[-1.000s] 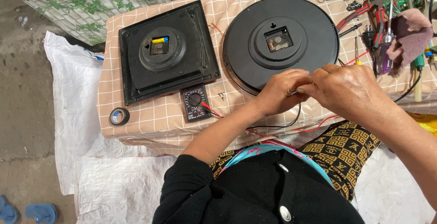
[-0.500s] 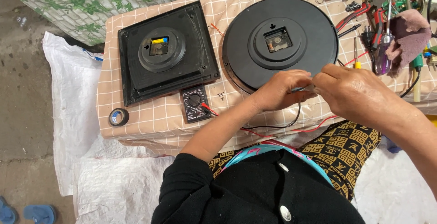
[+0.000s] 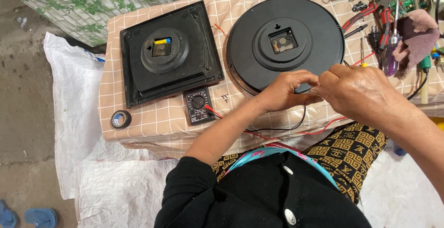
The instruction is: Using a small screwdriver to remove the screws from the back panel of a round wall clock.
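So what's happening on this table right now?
A person sits at a checked-cloth table with two black wall clocks lying face down: a square clock and a round clock. The left hand and right hand meet over the round clock's near edge, apparently pinching thin wire. A small multimeter lies nearby, its red and black leads trailing toward the hands.

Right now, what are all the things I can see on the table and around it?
Square clock back: 1, black, table's left part.
Round clock back: 1, black, middle of the table.
Multimeter: 1, black, near front edge, below the square clock.
Tape roll: 1, black, front left corner.
Test leads: 2, red and black, hanging off the front edge.
Tools: several, mixed colours, right side.
Rag: 1, pinkish, far right.
Tablecloth: 1, tan checked.
Left hand: fingers pinched by the round clock.
Right hand: fingers meeting the left's.
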